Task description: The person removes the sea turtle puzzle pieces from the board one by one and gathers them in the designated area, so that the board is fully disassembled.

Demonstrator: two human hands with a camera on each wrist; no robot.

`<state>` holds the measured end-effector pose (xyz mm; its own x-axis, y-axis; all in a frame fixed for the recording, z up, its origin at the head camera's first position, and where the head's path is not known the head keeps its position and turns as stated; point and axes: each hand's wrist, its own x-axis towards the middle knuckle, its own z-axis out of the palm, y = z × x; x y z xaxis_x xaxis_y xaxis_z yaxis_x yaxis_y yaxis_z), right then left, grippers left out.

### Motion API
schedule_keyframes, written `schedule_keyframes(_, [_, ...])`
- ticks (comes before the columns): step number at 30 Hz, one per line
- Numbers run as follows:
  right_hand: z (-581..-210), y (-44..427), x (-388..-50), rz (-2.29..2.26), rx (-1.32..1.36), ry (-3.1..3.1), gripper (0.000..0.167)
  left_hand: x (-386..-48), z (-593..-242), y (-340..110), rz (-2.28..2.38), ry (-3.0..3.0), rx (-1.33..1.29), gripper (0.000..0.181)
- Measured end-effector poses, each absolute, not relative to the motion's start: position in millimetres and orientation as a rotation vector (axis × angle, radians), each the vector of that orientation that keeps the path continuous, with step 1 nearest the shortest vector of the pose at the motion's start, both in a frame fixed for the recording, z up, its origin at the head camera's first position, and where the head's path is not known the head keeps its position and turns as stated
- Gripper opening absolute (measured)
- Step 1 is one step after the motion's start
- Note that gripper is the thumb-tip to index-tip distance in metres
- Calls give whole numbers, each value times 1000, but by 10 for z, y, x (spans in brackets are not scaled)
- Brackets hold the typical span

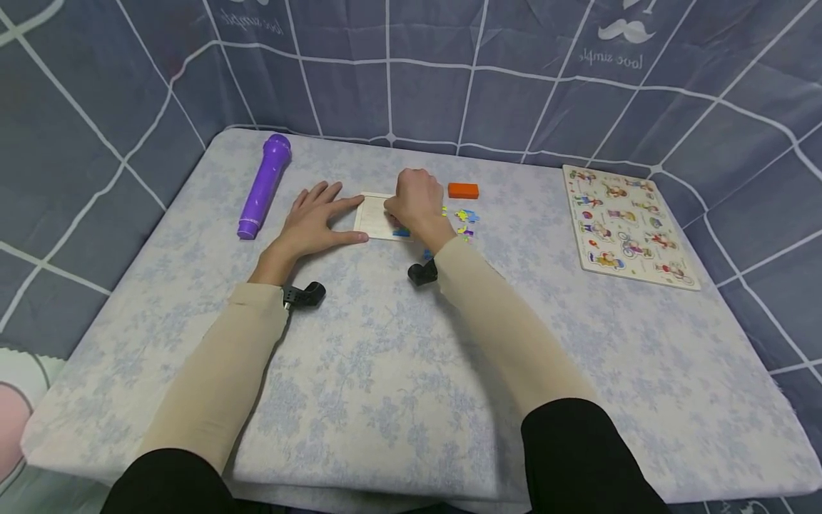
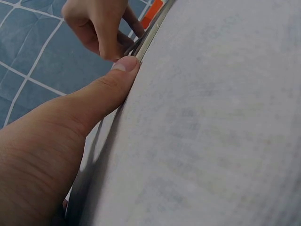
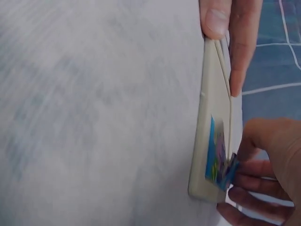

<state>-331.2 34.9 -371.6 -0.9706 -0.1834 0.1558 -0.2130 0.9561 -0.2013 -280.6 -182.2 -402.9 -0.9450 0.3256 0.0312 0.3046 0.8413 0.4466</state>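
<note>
A shallow pale wooden puzzle tray (image 1: 372, 218) lies flat at the middle of the table. My left hand (image 1: 313, 223) spreads its fingers at the tray's left end, thumb on the near corner and index finger at the far one. Over the tray's right part, my right hand (image 1: 419, 203) pinches a small colourful puzzle piece (image 3: 230, 172), seen tilted in the right wrist view. Beneath it, a blue and purple part of the picture (image 3: 216, 153) lies in the tray. From the head view, the right hand hides the held piece.
Several loose puzzle pieces (image 1: 464, 230) lie right of the tray, partly behind the right forearm. An orange block (image 1: 463, 190) sits beyond them. A purple microphone-shaped tube (image 1: 265, 187) lies at left. A wooden picture board (image 1: 626, 225) rests at far right. Curtains hang behind the table.
</note>
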Motion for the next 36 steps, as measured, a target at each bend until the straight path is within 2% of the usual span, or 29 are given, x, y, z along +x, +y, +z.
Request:
schedule_keyframes(6, [-3724,543,-3289,628,431,-2947,12,-2818,-4031,-1822,688,2976,501,90])
schedule_keyframes(10, [-3745,655,-3303,843,537,-2902,9,-2820,-4035,-1832,677,2979,498,90])
schedule_keyframes(14, [-3779,743,-3304,982,616,-2882,10,-2813,-4049,-1839,685,2979,494,90])
schedule_keyframes(24, [-3755,1038,-3099,958,697,-2946,28,-2818,-4009,-1810,684,2976,504,90])
schedule_keyframes(30, [-3758,1076,-3086,1060,716,-2954,25,-2817,-4022,-1815,692,2968,490,91])
schedule_keyframes(36, [-3782,1146,-3065,1409,606,-2801,15,-2814,-4037,-1811,705,2969,494,92])
